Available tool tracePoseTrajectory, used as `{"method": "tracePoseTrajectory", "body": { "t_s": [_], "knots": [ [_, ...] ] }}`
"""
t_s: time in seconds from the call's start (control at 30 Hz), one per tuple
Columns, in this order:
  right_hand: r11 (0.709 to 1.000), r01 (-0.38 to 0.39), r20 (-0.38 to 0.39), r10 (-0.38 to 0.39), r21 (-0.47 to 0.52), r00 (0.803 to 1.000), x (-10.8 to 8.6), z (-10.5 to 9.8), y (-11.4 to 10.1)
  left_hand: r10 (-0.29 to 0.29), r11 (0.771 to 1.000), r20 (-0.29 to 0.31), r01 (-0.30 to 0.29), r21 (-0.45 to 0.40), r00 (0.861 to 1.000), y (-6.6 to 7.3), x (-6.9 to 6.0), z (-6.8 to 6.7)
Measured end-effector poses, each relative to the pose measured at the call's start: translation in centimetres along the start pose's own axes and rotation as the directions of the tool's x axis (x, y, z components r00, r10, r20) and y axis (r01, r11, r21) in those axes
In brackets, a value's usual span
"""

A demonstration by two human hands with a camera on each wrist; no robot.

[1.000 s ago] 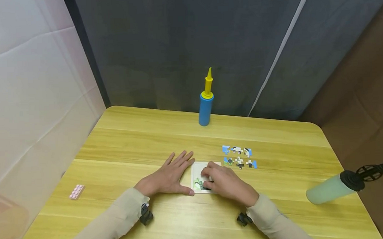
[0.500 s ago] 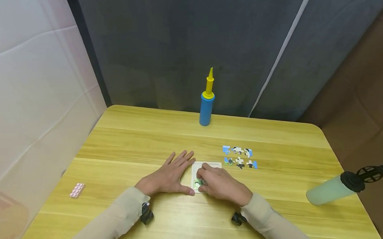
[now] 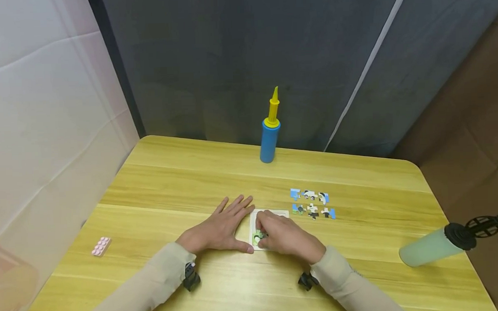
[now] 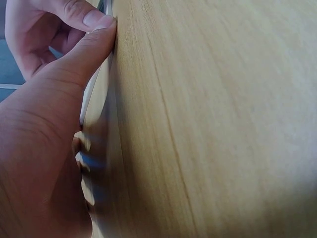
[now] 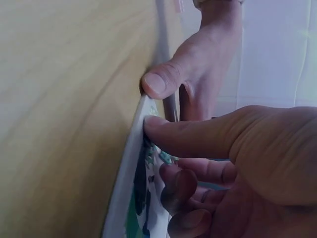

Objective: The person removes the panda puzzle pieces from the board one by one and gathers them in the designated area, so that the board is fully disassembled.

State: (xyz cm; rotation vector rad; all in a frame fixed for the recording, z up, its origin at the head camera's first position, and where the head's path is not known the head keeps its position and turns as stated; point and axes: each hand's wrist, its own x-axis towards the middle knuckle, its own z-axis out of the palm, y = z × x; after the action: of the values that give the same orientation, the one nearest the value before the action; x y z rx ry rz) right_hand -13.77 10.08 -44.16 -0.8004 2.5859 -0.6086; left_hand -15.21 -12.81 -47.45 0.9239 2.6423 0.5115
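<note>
A small white puzzle frame (image 3: 280, 213) lies on the table, with green and dark puzzle pieces (image 5: 143, 198) along its near side. My left hand (image 3: 218, 230) lies spread to its left; the thumb touches the frame's near left corner. Over the frame is my right hand (image 3: 290, 236), its thumb and curled fingers around a green puzzle piece (image 5: 166, 157) at the lower left. The hand hides most of the pieces in the frame from the head view. Several loose puzzle pieces (image 3: 312, 210), with blue, white and black printing, lie in two rows to the right.
A blue and yellow hand pump (image 3: 269, 139) stands at the back of the wooden table (image 3: 184, 176). At the left lies a pink toy brick (image 3: 101, 246). A pale green bottle (image 3: 427, 246) with a black top stands near the right edge.
My right hand has moved left over the frame, carrying the puzzle piece to the lower left area, and the fingers have come down closer to it. The left hand has stayed in place.
</note>
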Motion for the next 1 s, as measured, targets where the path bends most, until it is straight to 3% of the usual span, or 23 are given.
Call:
{"method": "tracePoseTrajectory", "body": {
  "t_s": [0.33,0.63,1.0],
  "knots": [
    [0.998,0.055,-0.097,-0.056,-0.009,0.994,-0.7,1.1,0.1,0.003,1.0,-0.013,-0.003,-0.003,1.0,0.0,0.0,0.0],
    [0.991,0.11,-0.207,-0.123,-0.076,0.97,-1.5,1.4,0.0,0.006,1.0,-0.002,-0.006,0.001,1.0,0.0,-0.1,-0.1],
    [1.0,0.009,-0.268,-0.006,0.01,0.963,-3.5,-0.6,1.5,0.008,1.0,-0.009,-0.008,0.004,1.0,0.0,0.3,-0.1]
  ]
}}
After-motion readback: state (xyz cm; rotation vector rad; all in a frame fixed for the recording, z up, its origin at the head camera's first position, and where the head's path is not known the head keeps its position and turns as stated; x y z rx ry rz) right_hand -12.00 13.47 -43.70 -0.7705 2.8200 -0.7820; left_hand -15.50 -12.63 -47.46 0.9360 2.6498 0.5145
